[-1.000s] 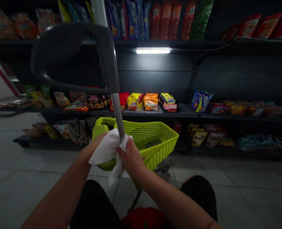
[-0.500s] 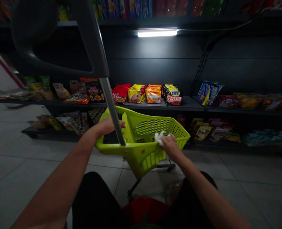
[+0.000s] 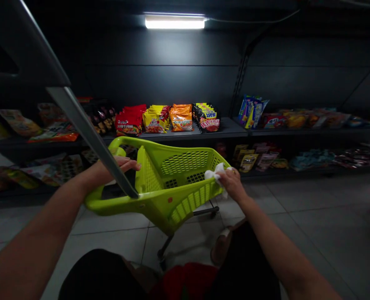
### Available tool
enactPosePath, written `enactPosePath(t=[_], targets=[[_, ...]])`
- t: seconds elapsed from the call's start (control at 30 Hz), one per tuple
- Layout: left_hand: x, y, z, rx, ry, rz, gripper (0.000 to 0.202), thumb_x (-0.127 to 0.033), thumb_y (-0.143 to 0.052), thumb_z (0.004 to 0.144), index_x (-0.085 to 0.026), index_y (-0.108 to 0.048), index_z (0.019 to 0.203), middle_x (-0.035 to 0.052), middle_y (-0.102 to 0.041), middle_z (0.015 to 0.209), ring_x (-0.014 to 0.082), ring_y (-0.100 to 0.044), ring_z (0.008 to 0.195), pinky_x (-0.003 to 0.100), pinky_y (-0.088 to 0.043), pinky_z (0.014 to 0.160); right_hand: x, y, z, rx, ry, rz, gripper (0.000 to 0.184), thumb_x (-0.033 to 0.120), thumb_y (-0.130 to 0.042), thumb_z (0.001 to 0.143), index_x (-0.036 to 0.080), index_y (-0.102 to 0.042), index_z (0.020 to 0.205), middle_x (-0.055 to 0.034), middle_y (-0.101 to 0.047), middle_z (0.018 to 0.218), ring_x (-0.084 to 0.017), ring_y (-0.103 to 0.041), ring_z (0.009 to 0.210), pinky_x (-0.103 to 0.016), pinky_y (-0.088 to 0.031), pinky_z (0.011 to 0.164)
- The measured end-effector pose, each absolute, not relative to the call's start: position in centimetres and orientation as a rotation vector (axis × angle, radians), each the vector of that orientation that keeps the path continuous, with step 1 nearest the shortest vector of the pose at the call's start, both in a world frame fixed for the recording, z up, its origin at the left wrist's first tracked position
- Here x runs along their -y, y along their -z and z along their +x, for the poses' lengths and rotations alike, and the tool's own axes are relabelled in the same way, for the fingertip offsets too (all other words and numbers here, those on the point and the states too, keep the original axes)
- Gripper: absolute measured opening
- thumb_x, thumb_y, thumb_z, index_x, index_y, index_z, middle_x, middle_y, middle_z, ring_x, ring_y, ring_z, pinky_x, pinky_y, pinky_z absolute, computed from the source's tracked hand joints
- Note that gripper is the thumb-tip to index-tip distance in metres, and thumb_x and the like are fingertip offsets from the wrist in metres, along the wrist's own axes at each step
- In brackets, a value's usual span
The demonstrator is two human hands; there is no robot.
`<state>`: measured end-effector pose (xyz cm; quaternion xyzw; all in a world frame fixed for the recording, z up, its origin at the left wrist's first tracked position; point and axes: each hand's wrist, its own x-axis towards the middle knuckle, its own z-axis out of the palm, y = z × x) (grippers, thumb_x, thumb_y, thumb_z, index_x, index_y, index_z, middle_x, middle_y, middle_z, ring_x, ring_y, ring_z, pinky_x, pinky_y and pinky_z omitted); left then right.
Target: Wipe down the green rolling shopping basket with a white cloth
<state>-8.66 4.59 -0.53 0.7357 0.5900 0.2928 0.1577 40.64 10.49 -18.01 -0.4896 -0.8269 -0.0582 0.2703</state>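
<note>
Lower centre: your left hand grasps the rim of the lime-green wheeled shopping basket; your right hand clenches a white cloth at the right rim. Risks: a loosened grip could drop the cloth; the casters could let the basket roll.

- Snack packets on the shelf: large printed lettering, too small and blurred to read.
- Dark packet: bold characters on a red-and-white label, not legible.
- Green shopping basket: small reddish mark on the front, too small to read.
</note>
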Motion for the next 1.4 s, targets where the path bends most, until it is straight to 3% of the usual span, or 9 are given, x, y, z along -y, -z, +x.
enactPosePath(t=[0.13,0.33,0.43,0.6,0.77,0.9,1.1,1.27,1.4], targets=[[-5.1,-0.4,-7.6,-1.712,-0.661,2.122,0.073,-0.079,-0.045,0.085,-0.014,-0.077,0.097,0.0103,-0.080,0.105,0.0267,-0.069,0.097,0.043,-0.050,0.102,-11.7,17.3,42.0,2.178,0.158,-1.448,0.028,0.022,-0.048,0.101,0.020,-0.070,0.117,-0.0113,-0.070,0.110,-0.025,-0.057,0.118,-0.053,-0.020,0.120],[-1.5,-1.9,-1.8,-1.228,-1.205,1.440,0.085,-0.079,-0.019,0.093,-0.013,-0.066,0.120,0.0174,-0.073,0.125,0.0309,-0.069,0.116,0.048,-0.052,0.104,-5.3,15.6,26.2,2.300,0.058,-0.812,0.042,0.019,-0.052,0.101,0.025,-0.057,0.142,-0.0118,-0.063,0.134,-0.024,-0.056,0.123,-0.045,-0.035,0.115],[1.2,-1.2,0.6,-1.163,-1.514,1.285,0.095,-0.092,-0.015,0.082,-0.018,-0.066,0.112,0.0116,-0.080,0.096,0.0276,-0.075,0.095,0.042,-0.059,0.089,-4.8,15.0,23.8,2.338,-0.009,-0.679,0.044,0.023,-0.052,0.102,0.027,-0.053,0.146,-0.0101,-0.066,0.126,-0.024,-0.059,0.113,-0.040,-0.044,0.104],[3.0,0.4,1.2,-1.259,-1.613,1.416,0.056,-0.080,-0.051,0.085,-0.025,-0.058,0.095,-0.0042,-0.066,0.064,0.0152,-0.062,0.054,0.029,-0.052,0.056,-9.8,17.6,35.6,2.207,-0.025,-1.048,0.027,0.022,-0.056,0.097,0.025,-0.072,0.119,-0.0075,-0.071,0.105,-0.024,-0.061,0.106,-0.041,-0.043,0.105],[2.1,0.6,2.1,-1.174,-1.638,1.467,0.055,-0.077,-0.047,0.090,-0.023,-0.046,0.080,-0.0076,-0.051,0.055,0.0099,-0.047,0.045,0.027,-0.046,0.053,-14.2,20.1,43.8,1.525,-0.016,-1.506,0.035,0.021,-0.045,0.089,0.014,-0.068,0.114,-0.0171,-0.067,0.111,-0.028,-0.059,0.107,-0.043,-0.047,0.097],[1.5,0.5,3.5,-1.183,-1.670,1.445,0.055,-0.077,-0.047,0.090,-0.024,-0.045,0.078,-0.0083,-0.045,0.052,0.0098,-0.040,0.041,0.027,-0.044,0.049,-10.8,20.8,33.8,1.174,-0.167,-1.491,0.032,0.022,-0.048,0.082,0.014,-0.061,0.110,-0.0162,-0.063,0.107,-0.027,-0.057,0.103,-0.042,-0.048,0.095],[1.0,0.7,4.6,-1.259,-1.706,1.438,0.053,-0.076,-0.044,0.091,-0.025,-0.043,0.079,-0.0087,-0.039,0.051,0.0101,-0.037,0.040,0.026,-0.045,0.049,0.6,22.7,15.8,1.749,-0.413,-1.018,0.036,0.017,-0.058,0.083,0.020,-0.064,0.118,-0.0137,-0.061,0.121,-0.027,-0.055,0.115,-0.042,-0.049,0.099],[1.7,0.0,2.9,-1.465,-1.561,1.583,0.055,-0.077,-0.034,0.092,-0.024,-0.049,0.086,-0.0025,-0.057,0.061,0.0160,-0.057,0.053,0.030,-0.052,0.058,-2.8,24.3,22.7,1.858,-0.419,-1.010,0.027,0.020,-0.057,0.083,0.020,-0.072,0.105,-0.0095,-0.067,0.108,-0.023,-0.061,0.100,-0.037,-0.053,0.092],[2.4,-0.7,0.7,-2.078,-0.959,1.933,0.058,-0.073,-0.038,0.091,-0.024,-0.067,0.097,0.0078,-0.074,0.086,0.0282,-0.071,0.082,0.037,-0.053,0.072,-5.9,24.1,25.9,1.425,-0.428,-1.236,0.036,0.024,-0.051,0.082,0.016,-0.069,0.113,-0.0135,-0.070,0.106,-0.028,-0.061,0.111,-0.046,-0.051,0.100]])
